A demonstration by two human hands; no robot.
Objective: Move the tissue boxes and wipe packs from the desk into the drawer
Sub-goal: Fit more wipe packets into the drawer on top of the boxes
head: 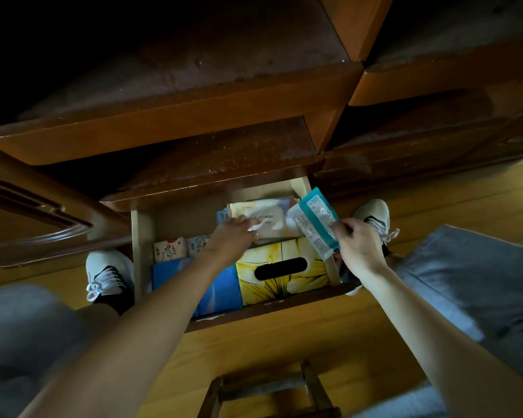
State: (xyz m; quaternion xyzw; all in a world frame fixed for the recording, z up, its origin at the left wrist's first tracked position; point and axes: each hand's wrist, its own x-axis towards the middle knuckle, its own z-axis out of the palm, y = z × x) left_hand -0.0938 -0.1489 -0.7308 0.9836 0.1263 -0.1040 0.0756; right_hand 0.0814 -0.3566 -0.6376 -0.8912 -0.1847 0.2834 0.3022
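The wooden drawer (139,236) stands pulled open below the desk. Inside lie a yellow tissue box (284,285) with a dark oval slot, a blue pack (221,294), two small white printed tissue packs (169,248) and a pale wipe pack (272,220) at the back. My left hand (233,236) reaches into the drawer and its fingers rest on the pale wipe pack. My right hand (357,245) pinches a teal and clear wipe pack (316,221) and holds it tilted over the drawer's right rear corner.
Closed drawers and the desk's underside (194,131) hang above the open drawer. My two white shoes (106,273) flank the drawer on the wooden floor (284,336). A wooden stool frame (266,390) sits at the bottom edge.
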